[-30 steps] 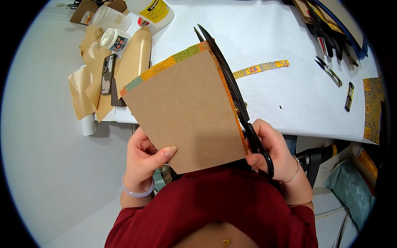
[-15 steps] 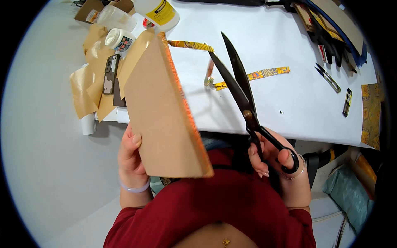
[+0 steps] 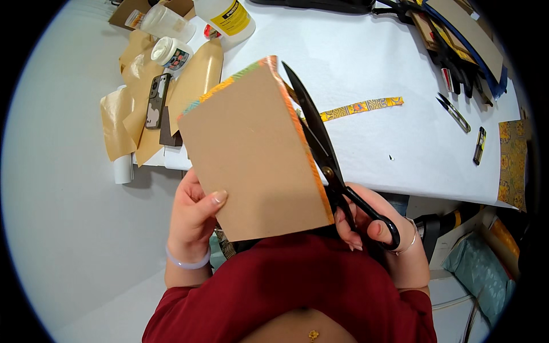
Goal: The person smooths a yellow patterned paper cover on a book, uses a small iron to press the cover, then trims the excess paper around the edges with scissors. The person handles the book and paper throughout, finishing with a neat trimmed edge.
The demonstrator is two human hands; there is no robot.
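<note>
My left hand grips the lower left side of a brown cardboard panel, thumb flat on its face. Coloured patterned fabric wraps the panel's top edge, and an orange band runs down its right edge. In my right hand is a pair of large black scissors, fingers and thumb through the handles. Its blades point up and away, slightly apart, alongside the panel's right edge. Part of one blade is hidden behind the panel. Beyond the blades a yellow patterned fabric strip lies on the white-covered table.
At the back left stand a white jar, a clear plastic container and a large bottle. A phone rests on tan paper. Thread snips and a small cutter lie at right.
The panel has turned to show its face more squarely, revealing the coloured top edge. The scissors have moved left against its right edge, and their blades have come closer together.
</note>
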